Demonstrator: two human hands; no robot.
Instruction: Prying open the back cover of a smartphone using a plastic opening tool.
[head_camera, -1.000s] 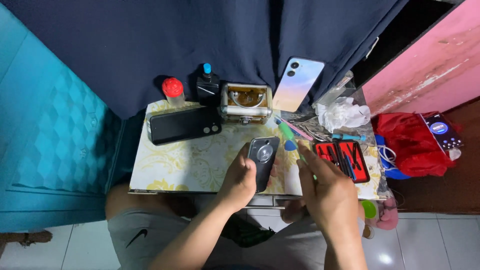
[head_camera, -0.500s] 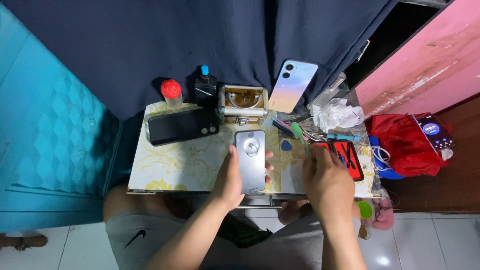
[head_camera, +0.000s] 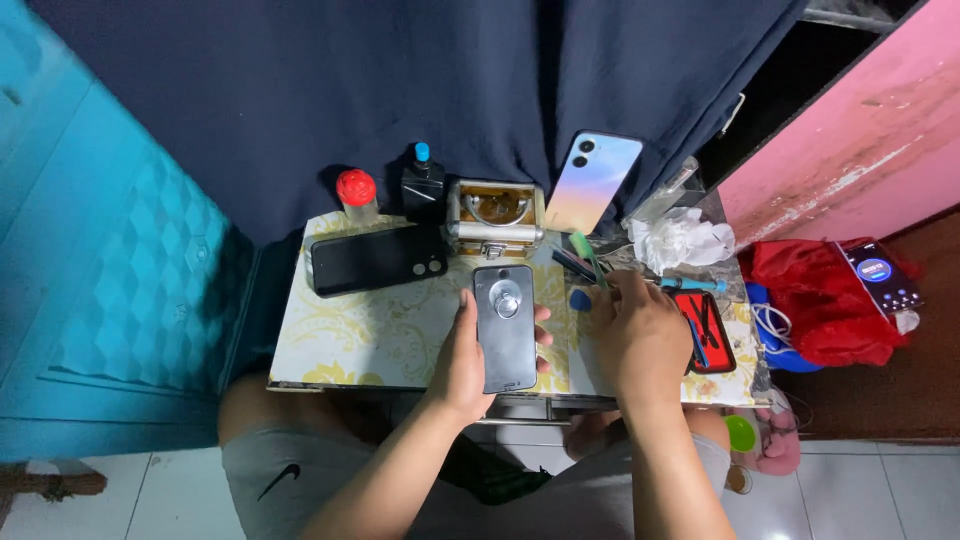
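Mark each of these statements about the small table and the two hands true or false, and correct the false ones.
1. The left hand holds a dark phone with a ring on its back. True.
2. The right hand holds that phone too. False: it rests by the blue pick and tools.
3. A black phone lies flat on the table. True.
4. The red-capped bottle stands at the table's right end. False: it stands at the back left.
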